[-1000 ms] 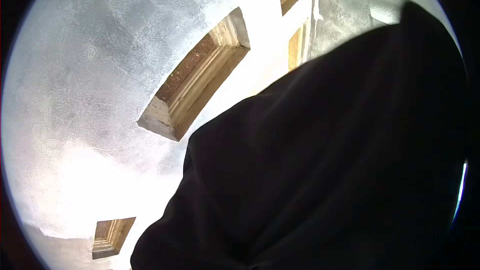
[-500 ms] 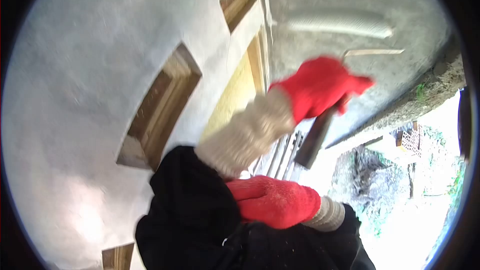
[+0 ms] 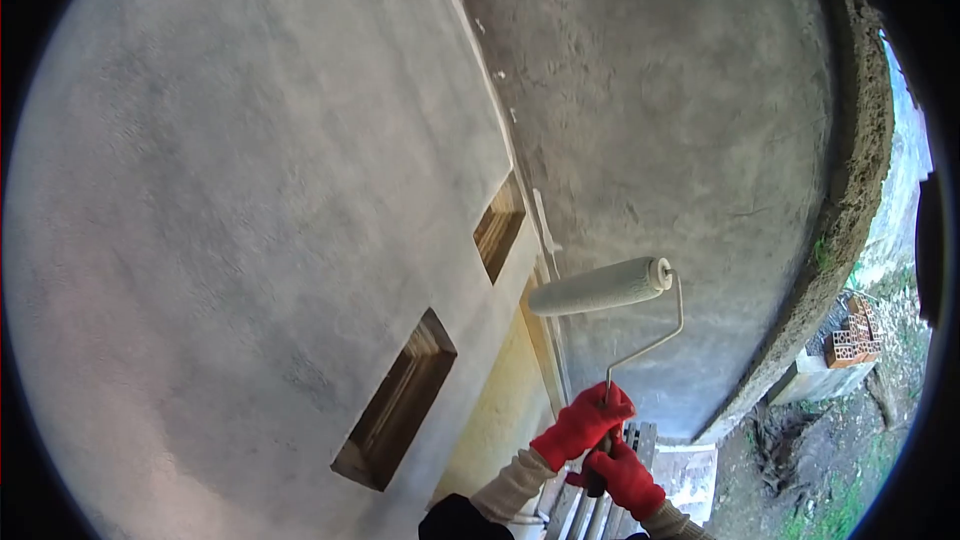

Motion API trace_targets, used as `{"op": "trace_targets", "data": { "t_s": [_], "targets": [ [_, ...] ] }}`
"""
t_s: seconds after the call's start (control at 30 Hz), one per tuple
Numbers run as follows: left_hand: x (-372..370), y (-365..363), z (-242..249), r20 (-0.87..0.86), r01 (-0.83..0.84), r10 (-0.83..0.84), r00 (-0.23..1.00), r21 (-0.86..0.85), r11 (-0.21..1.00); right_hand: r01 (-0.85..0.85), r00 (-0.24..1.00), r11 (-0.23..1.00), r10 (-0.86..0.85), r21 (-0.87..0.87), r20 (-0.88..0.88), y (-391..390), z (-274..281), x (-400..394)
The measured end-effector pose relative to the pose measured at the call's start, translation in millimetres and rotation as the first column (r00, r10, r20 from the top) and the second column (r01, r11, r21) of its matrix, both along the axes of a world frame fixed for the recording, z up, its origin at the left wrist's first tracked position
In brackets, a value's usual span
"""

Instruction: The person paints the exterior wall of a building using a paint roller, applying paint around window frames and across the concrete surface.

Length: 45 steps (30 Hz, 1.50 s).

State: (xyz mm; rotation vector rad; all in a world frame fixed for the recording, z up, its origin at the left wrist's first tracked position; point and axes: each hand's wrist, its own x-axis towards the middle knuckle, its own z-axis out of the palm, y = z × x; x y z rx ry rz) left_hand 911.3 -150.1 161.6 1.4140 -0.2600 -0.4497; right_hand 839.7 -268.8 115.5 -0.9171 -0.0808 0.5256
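A paint roller [image 3: 600,288] with a long, pale grey-white sleeve and a bent wire frame is raised beside the grey plastered surface [image 3: 690,120]. My left hand [image 3: 585,425], in a red glove, is closed round the upper part of its dark handle, just below the wire. Lower on the same handle, my right hand [image 3: 628,480], also red-gloved, has its fingers wrapped round it. To the left is a smooth grey wall [image 3: 250,190] with a larger recess [image 3: 395,400] and a smaller recess [image 3: 500,228]. Whether the roller touches the surface is unclear.
Metal slats or rails [image 3: 590,518] lie below my hands. A yellowish panel [image 3: 500,405] is beside the recesses. The grey surface ends at a rough edge [image 3: 860,120]. Outside, farther down, perforated bricks [image 3: 855,335] stand near muddy ground [image 3: 790,450].
The view has shifted, and both hands now appear lower and smaller. My right hand, earlier off the handle near my other arm, has taken hold of it. The roller shows sharply now.
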Motion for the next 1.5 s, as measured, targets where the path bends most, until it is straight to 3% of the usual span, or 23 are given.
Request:
{"op": "trace_targets", "data": {
  "t_s": [0.07,0.13,0.2,0.27,0.33,0.4,0.43,0.53,0.57,0.67,0.7,0.77,0.8,0.87,1.0,1.07,1.17,1.23,1.27,1.33,1.4,1.47,1.5],
  "targets": [
    [6,5,-10,0.052,0.111,-0.103,0.993,-0.183,0.977,0.017,0.999,1.0,-0.017,0.011,-0.028,2,9,-1],
    [11,0,-6,0.072,0.115,-0.104,0.992,-0.178,0.977,0.095,0.995,0.99,-0.097,-0.106,-0.013,1,19,1],
    [10,1,4,0.086,0.113,-0.1,0.991,-0.17,0.979,0.146,0.989,0.989,-0.146,-0.015,-0.033,10,15,7],
    [12,0,18,0.08,0.008,-0.005,0.997,-0.037,0.999,0.25,0.968,0.961,-0.244,-0.12,0.063,12,20,20],
    [23,-8,7,0.123,-0.068,0.07,0.99,-0.026,0.997,0.301,0.95,0.943,-0.283,-0.14,0.133,14,-1,35],
    [44,-12,-1,0.194,-0.082,0.142,0.971,-0.288,0.954,0.507,0.783,0.817,-0.303,-0.275,0.544,17,-29,63],
    [49,-17,3,0.209,-0.108,0.185,0.96,-0.332,0.937,0.667,0.651,0.651,-0.274,-0.361,0.708,15,-26,69],
    [87,-13,7,0.204,-0.039,0.137,0.969,-0.424,0.905,0.584,0.727,0.727,-0.27,-0.361,0.632,16,-28,109],
    [102,-13,11,0.219,-0.046,0.16,0.962,-0.449,0.892,0.708,0.613,0.595,-0.252,-0.38,0.749,17,-25,124],
    [135,-26,28,0.278,-0.192,0.331,0.902,-0.428,0.883,0.777,0.551,0.509,-0.267,-0.37,0.79,14,-11,164],
    [146,-30,36,0.284,-0.196,0.336,0.898,-0.425,0.883,0.775,0.55,0.516,-0.266,-0.365,0.792,13,-7,180],
    [165,-35,49,0.366,-0.368,0.427,0.826,-0.224,0.903,0.594,0.701,0.763,-0.335,-0.255,0.63,11,5,207],
    [173,-36,54,0.367,-0.379,0.438,0.821,-0.223,0.898,0.585,0.705,0.77,-0.327,-0.254,0.63,9,16,215],
    [192,-30,60,0.36,-0.259,0.327,0.874,-0.226,0.939,0.292,0.941,0.956,-0.284,-0.015,0.186,9,39,231],
    [215,-26,74,0.39,-0.109,0.181,0.903,-0.198,0.974,0.139,0.973,0.986,-0.119,-0.092,0.198,-2,58,257],
    [225,-24,77,0.376,-0.115,0.175,0.91,-0.178,0.977,0.152,0.971,0.984,-0.132,-0.09,0.197,0,64,264],
    [232,-25,80,0.357,-0.175,0.221,0.907,-0.157,0.972,0.187,0.925,0.98,-0.154,-0.064,0.349,3,64,274],
    [231,-35,88,0.49,-0.457,0.393,0.778,0.011,0.889,0.504,0.731,0.847,-0.314,-0.169,0.606,9,50,284],
    [237,-34,84,0.493,-0.462,0.397,0.774,0.01,0.887,0.5,0.731,0.85,-0.31,-0.167,0.608,12,42,290],
    [240,-34,80,0.451,-0.431,0.518,0.727,-0.287,0.855,0.713,0.577,0.661,-0.366,-0.232,0.73,19,33,293],
    [240,-28,79,0.369,-0.441,0.508,0.778,-0.254,0.861,0.711,0.585,0.65,-0.334,-0.269,0.739,19,35,291],
    [241,-17,75,0.383,-0.294,0.325,0.865,-0.138,0.946,0.437,0.801,0.892,-0.328,-0.115,0.5,16,41,286],
    [235,-20,75,0.378,-0.152,0.254,0.89,-0.28,0.948,0.341,0.864,0.933,-0.262,-0.117,0.43,15,44,279]
  ]
}}
